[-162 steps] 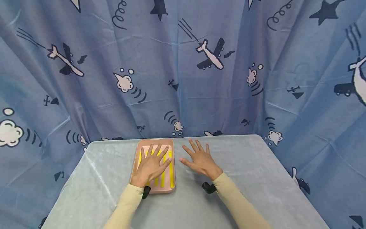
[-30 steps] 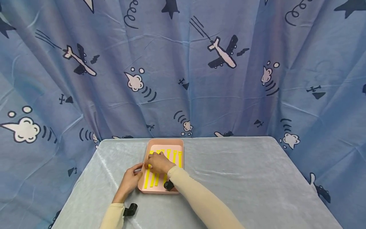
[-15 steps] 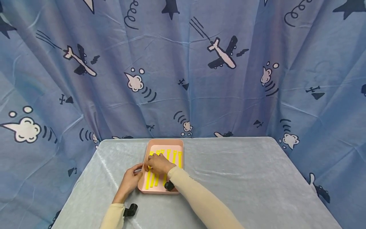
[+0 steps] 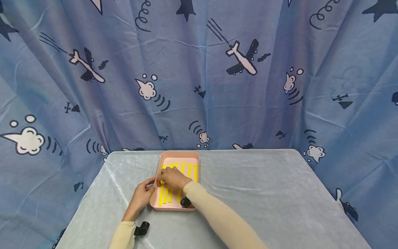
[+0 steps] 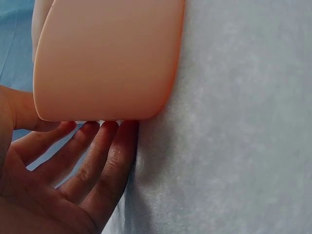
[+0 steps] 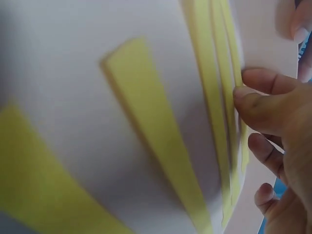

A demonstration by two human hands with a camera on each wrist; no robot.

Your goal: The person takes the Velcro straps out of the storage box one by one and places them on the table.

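A pink tray [image 4: 170,209] lies on the table, with several long, flat yellow strips side by side in it. My right hand [image 4: 174,178] reaches over the tray from the right. Its thumb and index finger pinch the leftmost yellow strip [image 4: 160,197] along its length, and the other fingers bend loosely near the tray wall. The hand covers the middle of the left strips. My left hand [image 4: 141,198] rests against the tray's left side. In the left wrist view its nearly straight fingers [image 5: 103,153] touch the outer wall, with the thumb near the rim.
A grey cloth-covered table [image 4: 264,193] spreads around the tray, widest to the right. A blue curtain [image 4: 199,69] with printed planes and clouds hangs behind its far edge. Each wrist carries a small black camera, such as the left one [image 4: 143,228].
Both hands were spread flat, apart, at first; now both are at the tray. Over the last second the leftmost strip's near end has shifted slightly right. The left hand stays put.
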